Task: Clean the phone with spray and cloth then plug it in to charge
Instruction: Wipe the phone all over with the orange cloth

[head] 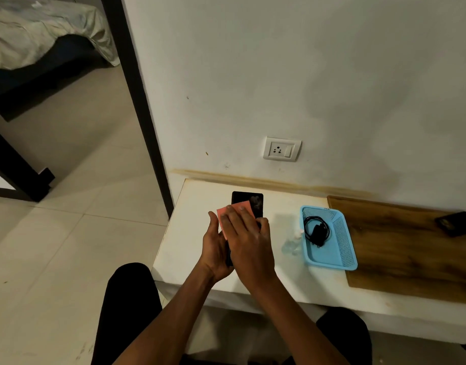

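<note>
The right hand lays straight fingers flat on a pink cloth, pressing it to the phone. The left hand curls round the phone's near end, holding it above the white bench. To the right, a charger lies in a blue basket; a wall socket sits beyond.

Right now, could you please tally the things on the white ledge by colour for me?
Black: 3 (phone, charger with cable, small dark object on the wooden board)
Pink: 1 (cloth)
Blue: 1 (basket)
Clear: 1 (spray bottle)
Brown: 1 (wooden board)
Total: 7
</note>
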